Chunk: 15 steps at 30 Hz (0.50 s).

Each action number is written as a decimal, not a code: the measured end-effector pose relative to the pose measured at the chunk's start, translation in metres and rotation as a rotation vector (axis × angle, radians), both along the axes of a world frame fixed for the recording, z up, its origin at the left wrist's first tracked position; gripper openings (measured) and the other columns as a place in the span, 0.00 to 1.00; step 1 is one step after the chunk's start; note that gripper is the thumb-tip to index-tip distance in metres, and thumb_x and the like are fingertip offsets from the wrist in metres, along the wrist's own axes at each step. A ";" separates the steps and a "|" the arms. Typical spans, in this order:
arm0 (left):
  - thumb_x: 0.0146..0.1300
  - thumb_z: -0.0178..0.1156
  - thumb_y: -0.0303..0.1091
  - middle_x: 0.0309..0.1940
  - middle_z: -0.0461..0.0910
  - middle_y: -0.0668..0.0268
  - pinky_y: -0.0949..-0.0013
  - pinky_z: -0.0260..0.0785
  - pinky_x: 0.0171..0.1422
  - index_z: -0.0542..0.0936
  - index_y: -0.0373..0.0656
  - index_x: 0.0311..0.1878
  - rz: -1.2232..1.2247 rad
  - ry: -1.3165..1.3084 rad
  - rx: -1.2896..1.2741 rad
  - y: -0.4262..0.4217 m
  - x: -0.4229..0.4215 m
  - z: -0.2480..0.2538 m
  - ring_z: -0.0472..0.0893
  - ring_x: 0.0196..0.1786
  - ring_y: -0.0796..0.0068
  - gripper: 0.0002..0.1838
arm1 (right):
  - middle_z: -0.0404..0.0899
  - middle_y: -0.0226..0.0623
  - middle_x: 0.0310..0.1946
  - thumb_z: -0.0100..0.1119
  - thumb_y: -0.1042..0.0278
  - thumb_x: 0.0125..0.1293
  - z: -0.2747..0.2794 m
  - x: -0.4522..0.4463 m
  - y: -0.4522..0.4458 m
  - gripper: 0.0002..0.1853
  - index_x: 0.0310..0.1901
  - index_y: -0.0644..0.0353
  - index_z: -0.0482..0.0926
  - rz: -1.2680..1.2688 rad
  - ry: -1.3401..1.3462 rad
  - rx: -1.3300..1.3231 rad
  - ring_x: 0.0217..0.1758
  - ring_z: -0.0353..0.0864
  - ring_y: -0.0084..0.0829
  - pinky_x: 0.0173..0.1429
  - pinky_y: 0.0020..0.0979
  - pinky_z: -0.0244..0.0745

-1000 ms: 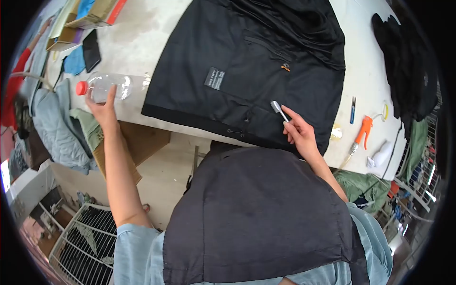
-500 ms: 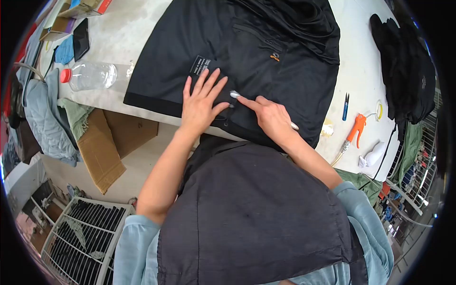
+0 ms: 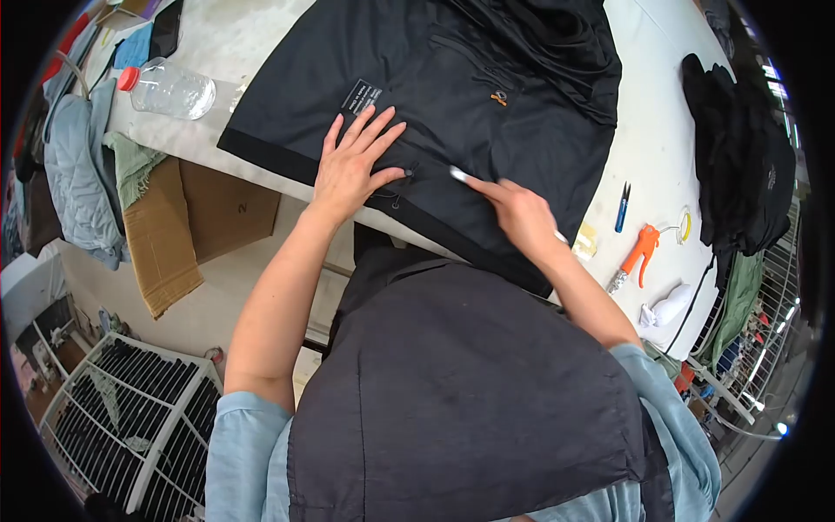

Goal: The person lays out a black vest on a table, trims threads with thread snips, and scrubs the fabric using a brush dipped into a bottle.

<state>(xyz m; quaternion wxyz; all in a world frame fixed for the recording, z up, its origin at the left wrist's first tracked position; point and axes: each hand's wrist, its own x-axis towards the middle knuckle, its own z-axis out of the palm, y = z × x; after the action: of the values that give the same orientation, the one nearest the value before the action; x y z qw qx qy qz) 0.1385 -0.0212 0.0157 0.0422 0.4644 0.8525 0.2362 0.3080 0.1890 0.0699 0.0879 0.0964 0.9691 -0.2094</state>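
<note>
A black garment [image 3: 435,122] lies spread before me, with a white-printed label [image 3: 359,94] on its lining. My left hand [image 3: 346,170] is flat on it just below the label, fingers spread and thumb touching cloth beside a small dark cord end. My right hand [image 3: 526,222] is closed around a slim white tool [image 3: 458,174], index finger stretched along it. The tool's pale tip rests at the garment and its other end sticks out behind the palm; its exact kind I cannot make out. An orange zip pull [image 3: 498,98] lies above that hand.
Right of the garment are blue thread snips [image 3: 623,207], an orange air gun [image 3: 642,252] and a white bundle [image 3: 668,306]. Black clothing [image 3: 739,148] hangs at the far right. A clear bottle [image 3: 178,90] stands left, above a cardboard box [image 3: 156,239].
My right hand has drawn the white tool to the right across the cloth, away from my left hand. My left hand stays flat near the label. The camera view has shifted slightly.
</note>
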 end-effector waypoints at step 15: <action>0.53 0.66 0.48 0.69 0.65 0.76 0.55 0.44 0.77 0.71 0.56 0.64 0.015 0.004 0.052 -0.001 0.001 -0.003 0.59 0.73 0.72 0.34 | 0.80 0.40 0.29 0.54 0.71 0.66 0.025 0.029 0.024 0.16 0.52 0.43 0.82 -0.102 -0.066 -0.040 0.33 0.81 0.44 0.37 0.41 0.75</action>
<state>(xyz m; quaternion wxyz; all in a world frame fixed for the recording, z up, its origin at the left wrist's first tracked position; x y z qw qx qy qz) 0.1392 -0.0223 0.0125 0.0266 0.4595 0.8496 0.2574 0.3368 0.2129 0.0954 0.1111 0.1507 0.9551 -0.2296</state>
